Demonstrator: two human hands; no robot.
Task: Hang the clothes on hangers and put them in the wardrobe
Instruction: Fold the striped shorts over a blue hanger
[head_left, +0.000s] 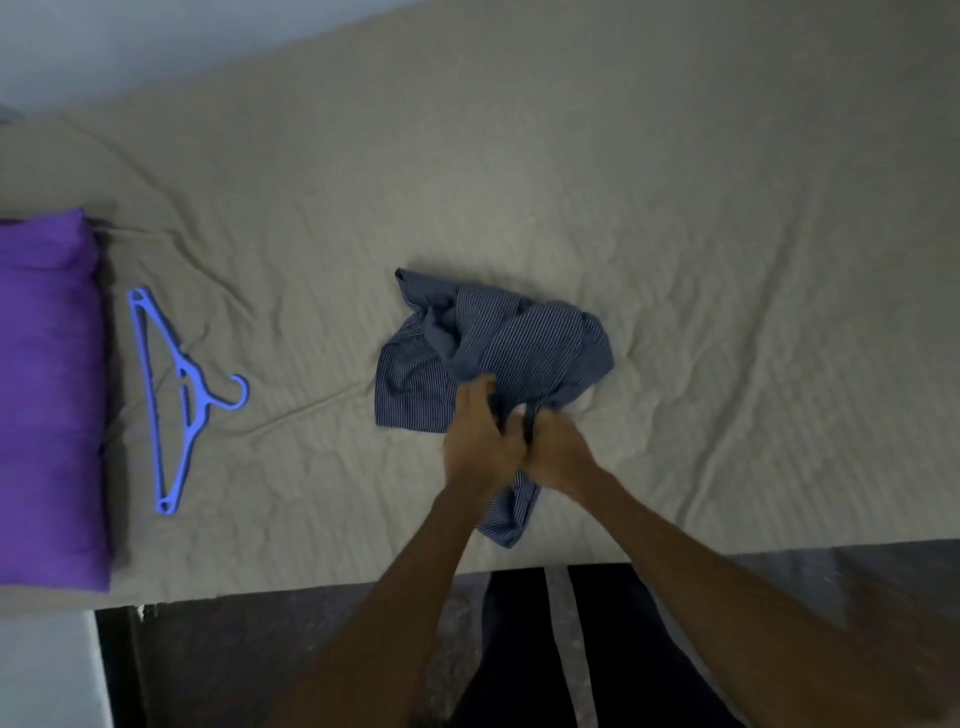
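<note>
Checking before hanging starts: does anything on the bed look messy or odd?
Only the striped shirt: it lies crumpled mid-bed, both hands gripping its near edge. The blue hanger lies flat beside the purple pillow, undamaged.

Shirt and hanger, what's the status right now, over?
Both hands, left and right, gripping crumpled shirt on bed. Hanger lying untouched, left of shirt. Nothing between them.

Both my hands grip the crumpled striped shirt (498, 343) on the beige bedsheet (727, 260), my left hand (480, 436) touching my right hand (558, 447). A blue hanger (179, 400) lies well apart, beside a purple pillow (49, 395).
</note>
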